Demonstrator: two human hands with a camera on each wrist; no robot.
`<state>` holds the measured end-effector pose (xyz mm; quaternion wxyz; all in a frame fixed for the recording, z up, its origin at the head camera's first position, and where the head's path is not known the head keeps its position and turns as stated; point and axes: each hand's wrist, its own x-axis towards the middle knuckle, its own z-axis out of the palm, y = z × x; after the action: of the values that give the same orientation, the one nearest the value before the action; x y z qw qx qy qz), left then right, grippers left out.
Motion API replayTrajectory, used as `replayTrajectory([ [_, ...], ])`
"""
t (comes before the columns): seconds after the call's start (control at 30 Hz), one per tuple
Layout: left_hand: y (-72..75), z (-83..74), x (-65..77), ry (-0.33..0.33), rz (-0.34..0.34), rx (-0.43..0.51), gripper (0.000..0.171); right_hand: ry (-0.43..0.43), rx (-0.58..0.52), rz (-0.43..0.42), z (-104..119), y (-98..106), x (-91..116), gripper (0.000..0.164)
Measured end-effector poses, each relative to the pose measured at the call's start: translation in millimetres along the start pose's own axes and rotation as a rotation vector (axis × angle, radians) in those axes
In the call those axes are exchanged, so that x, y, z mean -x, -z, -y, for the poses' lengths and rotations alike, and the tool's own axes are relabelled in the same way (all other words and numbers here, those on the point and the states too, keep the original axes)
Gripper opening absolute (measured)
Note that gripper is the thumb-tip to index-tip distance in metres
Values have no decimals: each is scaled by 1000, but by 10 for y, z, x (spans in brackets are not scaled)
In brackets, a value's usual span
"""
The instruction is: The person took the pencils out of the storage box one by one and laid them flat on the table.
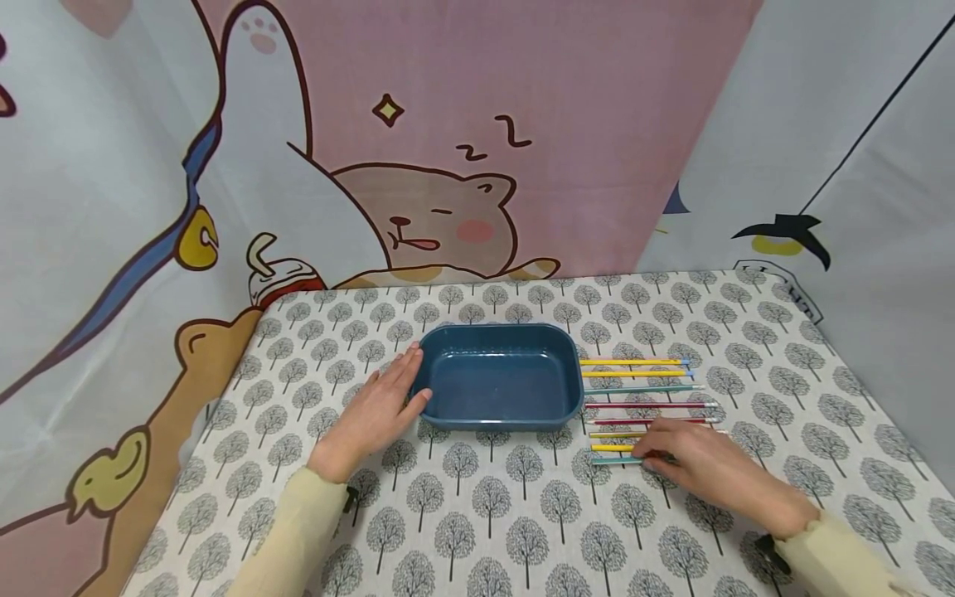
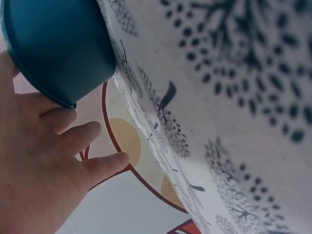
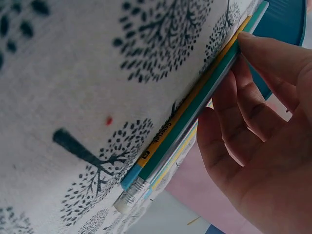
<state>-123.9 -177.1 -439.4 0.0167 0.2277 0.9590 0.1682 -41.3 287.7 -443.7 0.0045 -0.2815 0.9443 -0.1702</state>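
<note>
A dark blue rectangular dish stands in the middle of the cloth. My left hand rests against its left end, fingers fairly straight, with fingertips at the rim. To the right of the dish, my right hand pinches a green pencil between thumb and fingers. This pencil has a white eraser at one end and is the nearest of the row. Right beside it lies a yellow pencil with a blue end, partly covered by my hand in the head view.
Several more pencils lie side by side right of the dish: yellow pencils, a green pencil and red pencils. A tree-print cloth covers the table. Cartoon-printed fabric hangs behind and at both sides.
</note>
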Motion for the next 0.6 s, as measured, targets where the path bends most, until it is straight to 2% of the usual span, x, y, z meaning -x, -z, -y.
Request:
replayTrajectory([
  [0.43,-14,4,6,-8,-4,-2,71,20,12,-12,-8,-27,13,24],
  [0.6,-16,4,7,-7,-5,-6,72,-36,23,10,14,6,20,22],
])
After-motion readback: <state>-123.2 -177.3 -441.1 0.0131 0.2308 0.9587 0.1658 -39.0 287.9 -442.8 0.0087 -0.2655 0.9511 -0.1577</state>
